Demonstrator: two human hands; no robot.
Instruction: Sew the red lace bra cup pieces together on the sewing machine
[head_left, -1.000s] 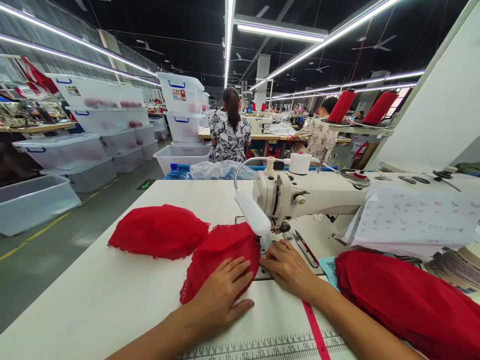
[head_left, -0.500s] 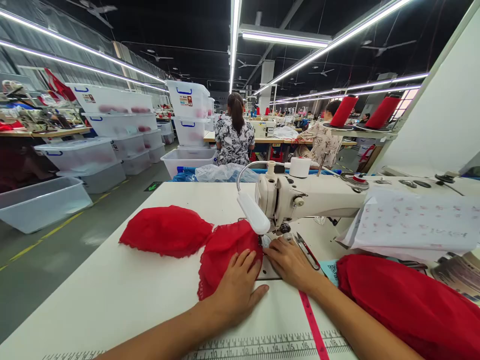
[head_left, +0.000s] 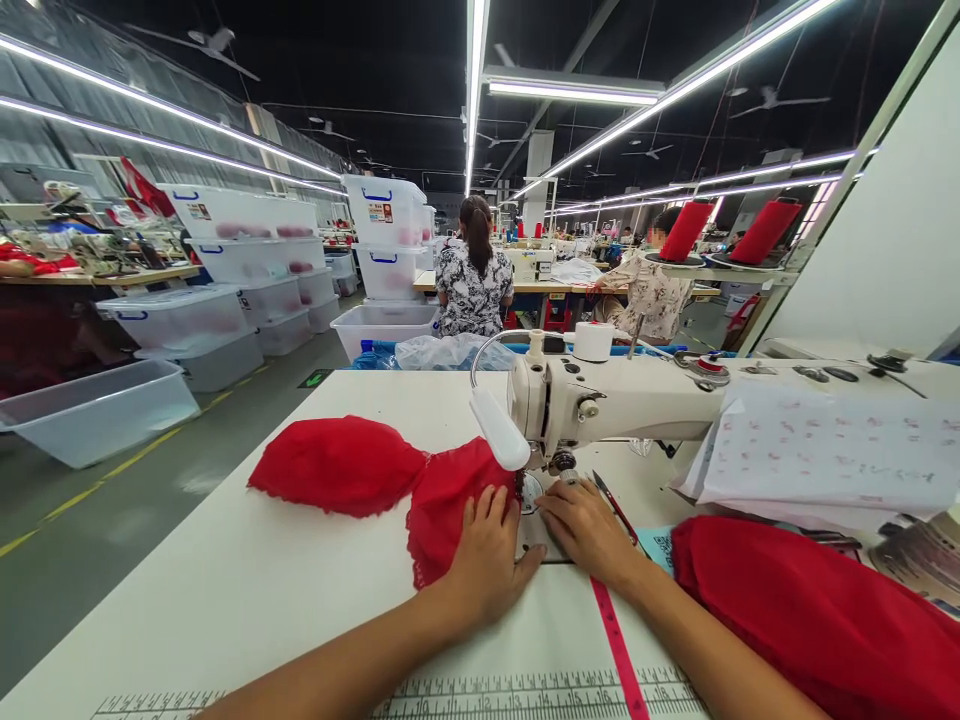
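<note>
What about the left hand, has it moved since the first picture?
Yes. Judged against the white lamp on the sewing machine, the left hand has moved forward and rightward, bringing its fingers closer to the lamp.

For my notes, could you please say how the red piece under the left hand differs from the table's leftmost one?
The nearer piece reaches the sewing head; the leftmost piece lies farther left. The left hand partly covers the nearer piece; the leftmost piece is uncovered. Both are red.

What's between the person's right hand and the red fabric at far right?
In the head view, a slim red tool and a light-blue paper lie between the right hand and that red fabric.
</note>
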